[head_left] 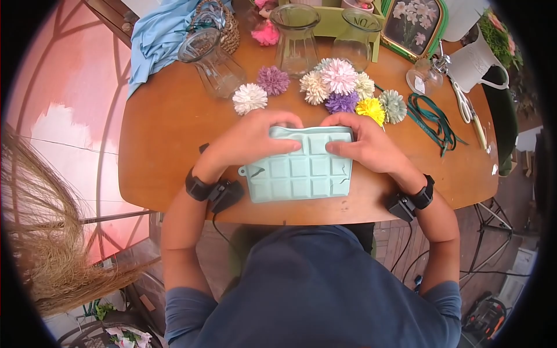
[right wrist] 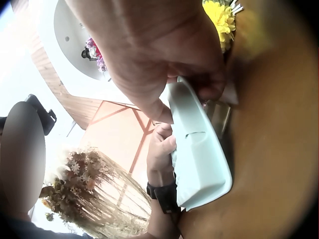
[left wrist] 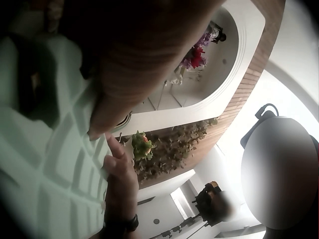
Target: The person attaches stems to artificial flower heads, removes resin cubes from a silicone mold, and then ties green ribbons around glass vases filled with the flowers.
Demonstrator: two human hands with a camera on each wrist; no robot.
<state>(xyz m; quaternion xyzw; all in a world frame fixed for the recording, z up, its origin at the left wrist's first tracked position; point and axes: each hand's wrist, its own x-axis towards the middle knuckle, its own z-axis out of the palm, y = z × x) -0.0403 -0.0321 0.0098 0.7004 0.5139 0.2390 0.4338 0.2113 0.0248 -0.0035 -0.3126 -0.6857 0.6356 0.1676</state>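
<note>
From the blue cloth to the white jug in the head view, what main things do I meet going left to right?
Blue cloth → left hand → green case → right hand → ribbon → white jug.

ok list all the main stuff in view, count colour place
table: one, brown, centre
pouch: one, mint green, table front
loose flowers: at least eight, mixed, beyond pouch
glass vases: three, clear, table rear
ribbon: one, dark green, table right
jug: one, white, rear right
framed picture: one, green frame, rear right
cloth: one, light blue, rear left
dried grass: one bunch, tan, left
shirt: one, dark blue, bottom
left hand: one, bare, gripping pouch
right hand: one, bare, gripping pouch
</note>
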